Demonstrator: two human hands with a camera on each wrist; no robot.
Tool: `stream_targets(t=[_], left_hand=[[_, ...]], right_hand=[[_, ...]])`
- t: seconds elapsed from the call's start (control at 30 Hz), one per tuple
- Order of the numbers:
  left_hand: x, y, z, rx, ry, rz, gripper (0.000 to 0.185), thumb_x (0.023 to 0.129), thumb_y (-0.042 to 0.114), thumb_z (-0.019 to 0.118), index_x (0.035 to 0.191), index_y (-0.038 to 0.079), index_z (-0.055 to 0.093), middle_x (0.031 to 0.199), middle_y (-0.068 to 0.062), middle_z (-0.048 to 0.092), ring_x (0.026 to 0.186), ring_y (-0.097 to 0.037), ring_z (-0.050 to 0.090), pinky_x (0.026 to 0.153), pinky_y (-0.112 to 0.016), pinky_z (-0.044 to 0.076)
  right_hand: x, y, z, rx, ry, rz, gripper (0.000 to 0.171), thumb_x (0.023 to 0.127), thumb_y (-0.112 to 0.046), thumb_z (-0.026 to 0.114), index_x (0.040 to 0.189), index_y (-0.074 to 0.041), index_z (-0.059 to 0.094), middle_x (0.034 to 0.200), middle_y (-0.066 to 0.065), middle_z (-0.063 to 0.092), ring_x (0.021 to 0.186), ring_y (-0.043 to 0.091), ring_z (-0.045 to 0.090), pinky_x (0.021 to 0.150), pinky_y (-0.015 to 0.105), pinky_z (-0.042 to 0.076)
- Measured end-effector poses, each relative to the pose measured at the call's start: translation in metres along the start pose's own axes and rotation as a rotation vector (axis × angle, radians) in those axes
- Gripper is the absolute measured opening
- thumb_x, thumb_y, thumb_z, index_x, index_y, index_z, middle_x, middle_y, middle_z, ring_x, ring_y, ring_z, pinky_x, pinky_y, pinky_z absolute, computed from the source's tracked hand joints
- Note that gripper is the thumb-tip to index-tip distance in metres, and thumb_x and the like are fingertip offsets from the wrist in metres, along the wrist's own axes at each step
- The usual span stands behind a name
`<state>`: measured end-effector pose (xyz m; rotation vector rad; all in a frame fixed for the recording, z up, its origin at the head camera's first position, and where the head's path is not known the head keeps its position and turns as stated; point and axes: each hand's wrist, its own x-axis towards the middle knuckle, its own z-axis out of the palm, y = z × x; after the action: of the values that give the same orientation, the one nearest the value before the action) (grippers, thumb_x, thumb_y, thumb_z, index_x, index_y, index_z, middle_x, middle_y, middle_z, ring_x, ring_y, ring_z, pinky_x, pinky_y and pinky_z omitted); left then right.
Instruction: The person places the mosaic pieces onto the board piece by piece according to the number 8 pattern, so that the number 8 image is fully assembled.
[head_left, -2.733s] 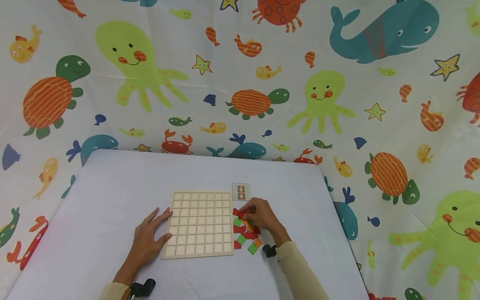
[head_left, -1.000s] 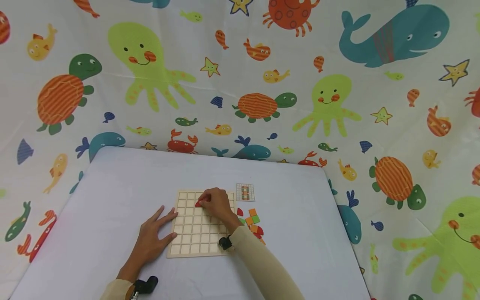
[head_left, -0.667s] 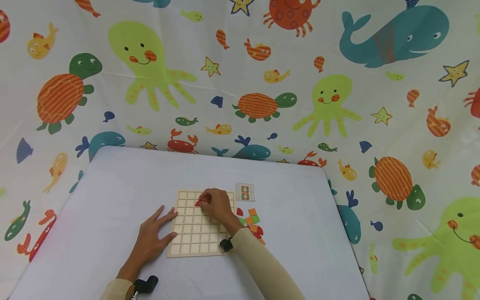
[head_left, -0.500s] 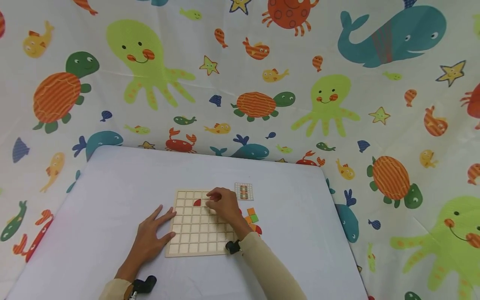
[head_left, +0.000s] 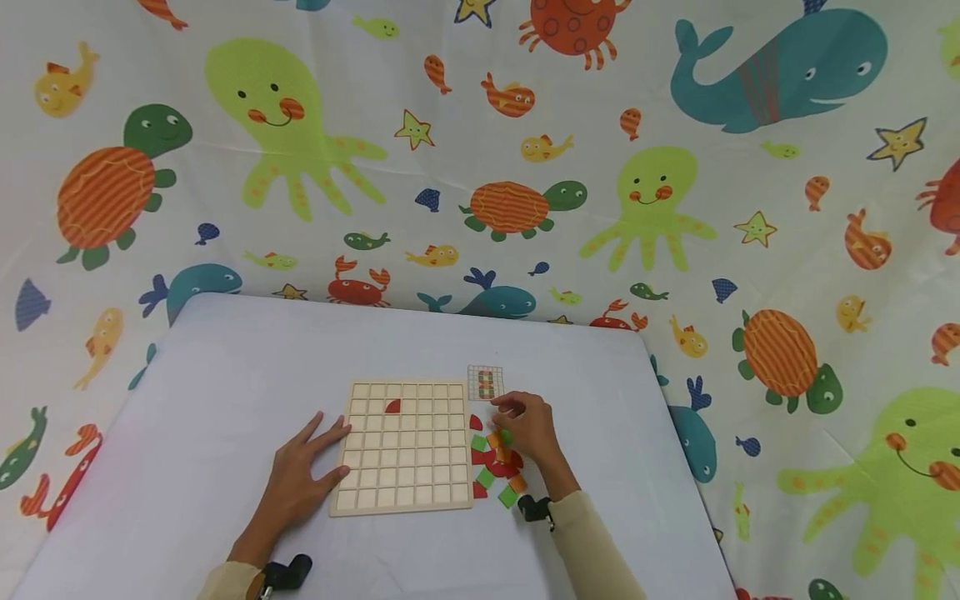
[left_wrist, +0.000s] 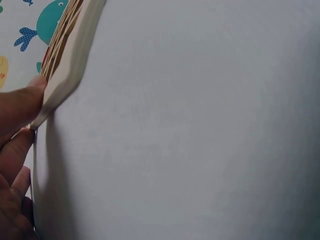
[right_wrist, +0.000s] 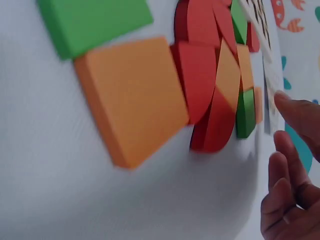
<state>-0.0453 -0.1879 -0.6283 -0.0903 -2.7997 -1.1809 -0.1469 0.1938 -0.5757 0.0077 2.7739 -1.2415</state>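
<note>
A wooden grid board point(head_left: 405, 467) lies on the white table. One red quarter-round piece point(head_left: 392, 406) sits in a cell of its second row. My left hand point(head_left: 300, 483) lies flat on the table, its straight fingers point(left_wrist: 17, 107) touching the board's left edge point(left_wrist: 65, 65). My right hand point(head_left: 528, 425) hovers over a pile of red, green and orange pieces point(head_left: 495, 471) to the right of the board. Its fingers point(right_wrist: 295, 165) are loosely bent and hold nothing. Close by lie an orange square point(right_wrist: 132, 95), a green square point(right_wrist: 90, 20) and red pieces point(right_wrist: 200, 80).
A small pattern card point(head_left: 485, 382) lies just beyond the board's far right corner. The table point(head_left: 225, 375) is draped in white. A sea-animal printed cloth point(head_left: 645, 192) hangs behind and around it. The table's right edge runs close to the pile.
My right hand carried a red piece from the pile to the board, left it in a second-row cell, then went back to the pile. The left hand stayed put.
</note>
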Motion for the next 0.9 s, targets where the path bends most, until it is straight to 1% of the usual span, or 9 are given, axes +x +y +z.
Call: stream_targets(t=[0.17,0.27,0.47,0.57,0.7,0.8,0.9], left_hand=[[0.000,0.001,-0.001,-0.006,0.001,0.004,0.067,0.083,0.016,0.088,0.145,0.014,0.065,0.163,-0.031,0.044,0.148,-0.060,0.039,0.109,-0.082,0.028],[0.000,0.001,-0.001,-0.009,0.006,0.008,0.066,0.083,0.017,0.088,0.145,0.014,0.065,0.163,-0.032,0.044,0.148,-0.060,0.039,0.108,-0.082,0.028],[0.000,0.002,-0.002,-0.013,0.016,0.018,0.066,0.083,0.019,0.087,0.145,0.015,0.065,0.162,-0.029,0.047,0.148,-0.060,0.039,0.108,-0.082,0.029],[-0.001,0.004,-0.002,-0.013,0.021,0.020,0.065,0.083,0.020,0.088,0.144,0.014,0.066,0.161,-0.029,0.048,0.147,-0.060,0.040,0.107,-0.082,0.029],[-0.002,0.006,-0.002,-0.017,0.026,0.026,0.065,0.083,0.019,0.087,0.144,0.013,0.066,0.159,-0.026,0.052,0.148,-0.059,0.040,0.107,-0.081,0.029],[-0.001,0.006,-0.002,-0.015,0.027,0.025,0.065,0.083,0.018,0.087,0.144,0.013,0.066,0.158,-0.025,0.053,0.148,-0.058,0.039,0.107,-0.081,0.029],[-0.001,0.006,-0.001,-0.012,0.030,0.023,0.065,0.083,0.017,0.087,0.144,0.013,0.066,0.158,-0.025,0.054,0.148,-0.059,0.040,0.107,-0.082,0.029]], right_hand=[[-0.001,0.013,-0.010,-0.070,-0.021,0.096,0.017,0.088,-0.018,0.087,0.105,-0.020,0.084,0.098,0.002,0.070,0.088,0.019,0.059,0.077,0.032,0.054],[0.000,0.017,-0.009,-0.076,-0.047,0.104,0.017,0.089,-0.015,0.086,0.105,-0.019,0.084,0.097,0.002,0.070,0.088,0.020,0.059,0.079,0.033,0.054],[0.003,0.016,-0.006,-0.065,-0.042,0.095,0.013,0.088,-0.012,0.087,0.099,-0.018,0.082,0.090,0.000,0.070,0.084,0.019,0.058,0.078,0.031,0.053],[0.005,0.016,-0.007,-0.058,-0.055,0.086,0.012,0.089,-0.012,0.086,0.097,-0.017,0.080,0.089,0.000,0.071,0.084,0.019,0.059,0.077,0.030,0.054],[0.005,0.017,-0.008,-0.015,-0.062,0.064,0.011,0.090,-0.015,0.086,0.096,-0.017,0.077,0.089,0.000,0.073,0.082,0.018,0.060,0.074,0.028,0.055],[0.005,0.014,-0.006,0.051,-0.051,0.037,0.009,0.091,-0.017,0.085,0.097,-0.018,0.078,0.089,-0.001,0.074,0.079,0.018,0.060,0.070,0.025,0.054],[0.008,0.007,0.001,0.119,-0.046,-0.005,0.008,0.092,-0.018,0.084,0.098,-0.018,0.079,0.090,-0.001,0.075,0.078,0.017,0.059,0.068,0.023,0.053]])
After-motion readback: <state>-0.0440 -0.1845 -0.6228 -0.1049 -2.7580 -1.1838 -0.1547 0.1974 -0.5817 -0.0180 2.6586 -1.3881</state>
